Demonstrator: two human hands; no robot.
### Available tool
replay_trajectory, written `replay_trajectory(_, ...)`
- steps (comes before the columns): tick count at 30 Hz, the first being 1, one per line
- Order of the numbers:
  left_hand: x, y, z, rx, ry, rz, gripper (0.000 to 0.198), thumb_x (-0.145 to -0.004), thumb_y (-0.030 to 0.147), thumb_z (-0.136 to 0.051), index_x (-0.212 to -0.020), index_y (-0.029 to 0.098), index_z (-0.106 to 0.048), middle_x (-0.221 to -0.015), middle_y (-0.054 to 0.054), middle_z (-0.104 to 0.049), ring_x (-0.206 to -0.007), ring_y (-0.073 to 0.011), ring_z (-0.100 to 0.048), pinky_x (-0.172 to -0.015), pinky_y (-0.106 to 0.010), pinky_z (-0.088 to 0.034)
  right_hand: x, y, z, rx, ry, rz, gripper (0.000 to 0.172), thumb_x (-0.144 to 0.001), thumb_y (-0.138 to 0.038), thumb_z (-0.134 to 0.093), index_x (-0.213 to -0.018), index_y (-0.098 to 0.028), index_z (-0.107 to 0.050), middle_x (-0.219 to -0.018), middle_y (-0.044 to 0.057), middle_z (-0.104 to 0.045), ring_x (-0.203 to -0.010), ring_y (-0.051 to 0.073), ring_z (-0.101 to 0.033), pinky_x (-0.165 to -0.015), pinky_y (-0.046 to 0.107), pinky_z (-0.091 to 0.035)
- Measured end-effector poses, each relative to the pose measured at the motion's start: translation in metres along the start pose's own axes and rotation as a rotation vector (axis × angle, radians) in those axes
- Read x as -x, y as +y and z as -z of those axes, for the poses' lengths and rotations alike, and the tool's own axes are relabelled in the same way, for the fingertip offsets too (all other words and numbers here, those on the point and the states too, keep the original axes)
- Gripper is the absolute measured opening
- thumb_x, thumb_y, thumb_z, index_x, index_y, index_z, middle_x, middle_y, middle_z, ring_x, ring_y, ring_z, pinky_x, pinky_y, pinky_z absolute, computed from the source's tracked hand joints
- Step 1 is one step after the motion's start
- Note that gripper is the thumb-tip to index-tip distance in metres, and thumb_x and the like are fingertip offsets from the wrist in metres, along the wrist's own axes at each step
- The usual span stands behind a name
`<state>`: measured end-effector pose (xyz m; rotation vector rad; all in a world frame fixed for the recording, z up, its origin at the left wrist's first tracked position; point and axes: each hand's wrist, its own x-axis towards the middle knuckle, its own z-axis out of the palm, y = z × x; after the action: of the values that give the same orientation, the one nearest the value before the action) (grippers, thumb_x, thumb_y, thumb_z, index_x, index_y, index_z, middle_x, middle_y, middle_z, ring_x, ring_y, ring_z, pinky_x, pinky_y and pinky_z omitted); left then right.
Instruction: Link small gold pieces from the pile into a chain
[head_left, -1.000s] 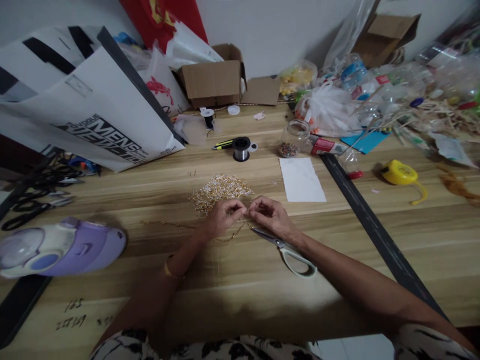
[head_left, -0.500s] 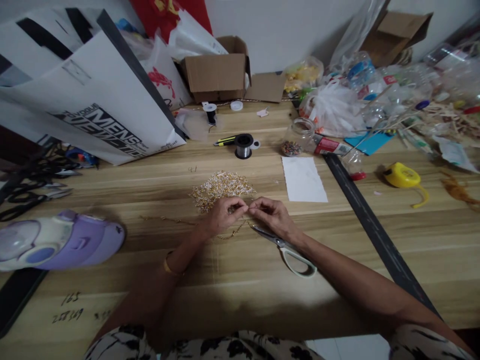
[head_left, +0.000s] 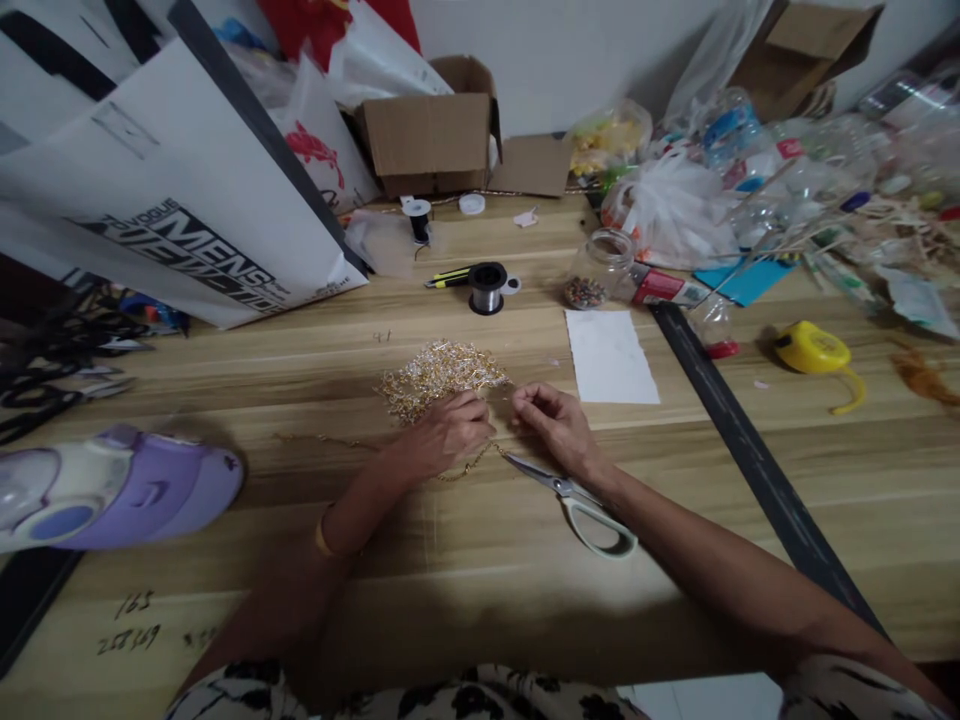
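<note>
A heap of small gold and silver beads (head_left: 439,372) lies in the middle of the wooden table (head_left: 480,600). My left hand (head_left: 448,432) rests at the heap's near edge, fingers curled over a thin gold beaded chain (head_left: 465,466) that trails toward me and off to the left. My right hand (head_left: 553,424) is just to the right, fingertips pinched together on something too small to make out. White-handled scissors (head_left: 576,500) lie on the table under my right wrist.
A white paper slip (head_left: 611,357), a wire spool (head_left: 487,288), a jar of beads (head_left: 592,272) and a yellow tape measure (head_left: 813,352) lie beyond. A large white shopping bag (head_left: 172,200), a cardboard box (head_left: 431,135), a purple device (head_left: 112,488) and black scissors (head_left: 52,380) stand left. Plastic clutter fills the right.
My hands have drawn slightly apart. The left hand has turned down onto the edge of the bead heap. The right hand has shifted a little right.
</note>
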<state>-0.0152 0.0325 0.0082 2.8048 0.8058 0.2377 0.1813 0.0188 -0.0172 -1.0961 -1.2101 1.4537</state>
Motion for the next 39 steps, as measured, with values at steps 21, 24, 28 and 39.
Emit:
replay_trajectory(21,-0.001,0.004,-0.003,-0.004,0.045,0.010,0.023,-0.091,0.020,-0.038,-0.079,0.015,-0.056,-0.082,-0.006,-0.055,-0.083,-0.0178,-0.047,-0.077,-0.031,-0.040,-0.001,-0.002,-0.001,-0.044,0.022,-0.063,0.031,-0.071,-0.044,-0.067,-0.076,-0.016,-0.056,-0.062,-0.002,-0.054,-0.054,0.010,-0.050,-0.052,0.022,-0.043)
replay_trajectory(24,-0.002,0.001,-0.003,0.052,0.101,0.030,0.023,-0.092,0.020,-0.038,-0.080,0.014,-0.058,-0.082,-0.006,-0.057,-0.082,-0.0174,-0.048,-0.077,-0.030,-0.041,-0.001,-0.003,-0.002,-0.075,0.031,-0.080,0.031,-0.069,-0.044,-0.069,-0.075,-0.016,-0.056,-0.064,-0.002,-0.054,-0.055,0.009,-0.050,-0.051,0.021,-0.043)
replay_trajectory(28,-0.002,-0.002,-0.004,0.131,0.186,0.085,0.021,-0.090,0.021,-0.042,-0.084,0.015,-0.061,-0.082,-0.006,-0.060,-0.083,-0.0173,-0.049,-0.078,-0.031,-0.041,-0.002,-0.002,-0.001,-0.097,0.046,-0.085,0.031,-0.068,-0.043,-0.070,-0.076,-0.017,-0.057,-0.064,-0.002,-0.055,-0.055,0.009,-0.052,-0.050,0.021,-0.044)
replay_trajectory(39,-0.016,0.008,-0.007,0.056,0.190,0.351,0.016,-0.087,0.025,-0.049,-0.082,0.016,-0.061,-0.084,-0.006,-0.059,-0.089,-0.0210,-0.048,-0.082,-0.036,-0.040,-0.004,-0.006,0.000,-0.114,0.119,-0.060,0.029,-0.070,-0.042,-0.068,-0.076,-0.017,-0.057,-0.059,-0.002,-0.055,-0.052,0.009,-0.050,-0.049,0.020,-0.044)
